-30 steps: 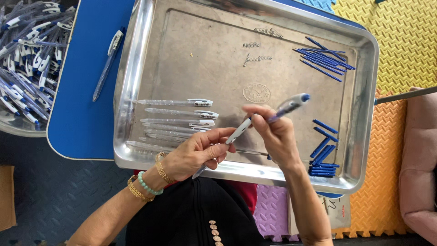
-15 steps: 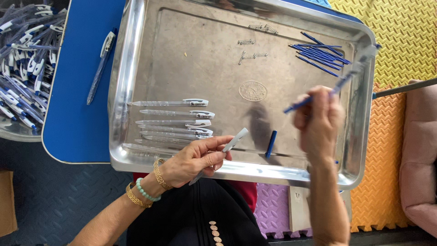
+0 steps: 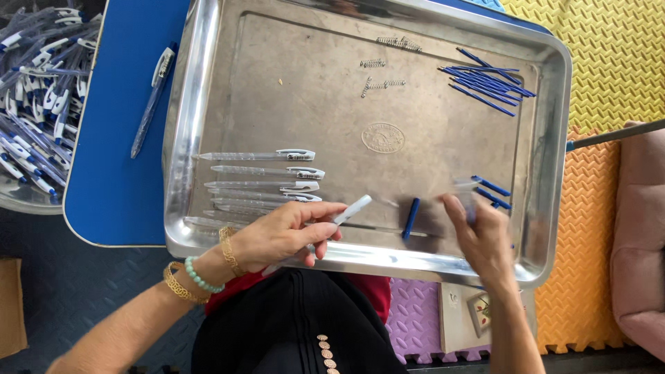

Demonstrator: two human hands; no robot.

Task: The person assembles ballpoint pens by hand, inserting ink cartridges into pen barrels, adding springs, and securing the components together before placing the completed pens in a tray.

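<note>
Head cam: left hand (image 3: 280, 235) pinching a clear plastic pen barrel w/ white clip (image 3: 331, 226), held low over the near edge of the shiny steel tray (image 3: 547, 159). Right hand (image 3: 481, 235) blurred near the small blue caps (image 3: 492, 192) at the tray's right; fingers curled, can't tell if it's got anything. One short blue grip piece (image 3: 411, 218) lies loose btwn the hands. Row of empty clear barrels (image 3: 260, 179) just left of the held one.

Risk, imo: the barrel's tip sits close to that row, so a clumsy swing could scatter it. Thin springs (image 3: 385, 83) up top roll easily if the tray's bumped.
</note>
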